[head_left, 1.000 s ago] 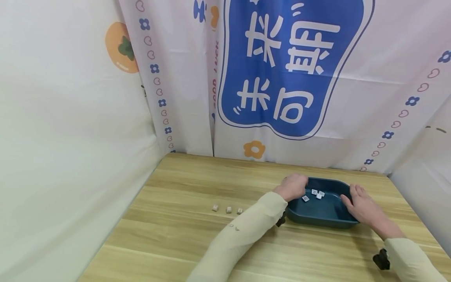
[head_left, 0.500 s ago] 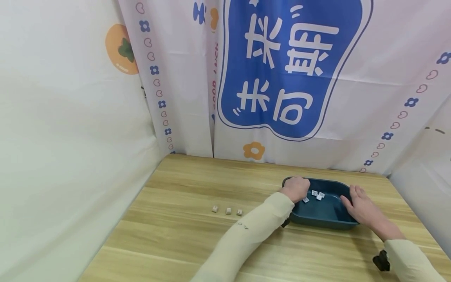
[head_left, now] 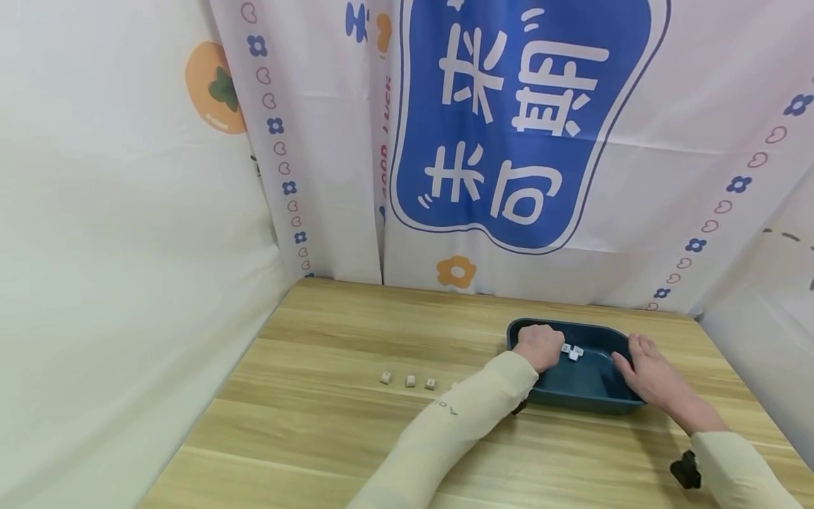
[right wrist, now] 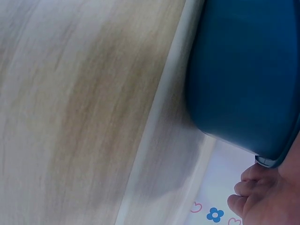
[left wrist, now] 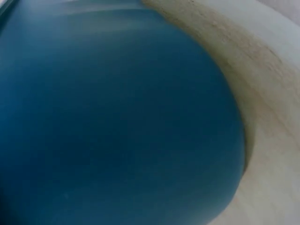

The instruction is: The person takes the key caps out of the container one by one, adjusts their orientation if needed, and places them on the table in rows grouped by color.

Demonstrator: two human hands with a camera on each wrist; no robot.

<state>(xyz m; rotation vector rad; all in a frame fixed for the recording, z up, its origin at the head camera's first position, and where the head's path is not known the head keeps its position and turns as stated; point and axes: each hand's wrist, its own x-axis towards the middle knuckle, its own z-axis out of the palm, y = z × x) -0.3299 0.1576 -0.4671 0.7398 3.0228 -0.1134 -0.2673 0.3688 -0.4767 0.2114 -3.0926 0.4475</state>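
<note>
A dark blue tray (head_left: 585, 404) stands at the right of the wooden table with small white keycaps (head_left: 574, 355) inside. My left hand (head_left: 539, 346) reaches over the tray's left end, knuckles up, beside those keycaps. Its fingertips are hidden below the hand, so I cannot tell whether they pinch anything. The left wrist view shows just the tray's blue outer wall (left wrist: 122, 117) up close. My right hand (head_left: 653, 375) holds the tray's right rim, thumb over the inside and fingers along the outside. In the right wrist view its curled fingers (right wrist: 246, 190) show by the rim.
Three more white keycaps (head_left: 410, 381) lie in a row on the table (head_left: 305, 410), left of the tray. A printed curtain (head_left: 318, 141) hangs behind the table's back edge. White cloth walls (head_left: 114, 247) flank both sides.
My left hand has moved right and farther into the tray, covering the keycap that lay nearest it. The tray's left rim has come into view. My right hand keeps its hold.
</note>
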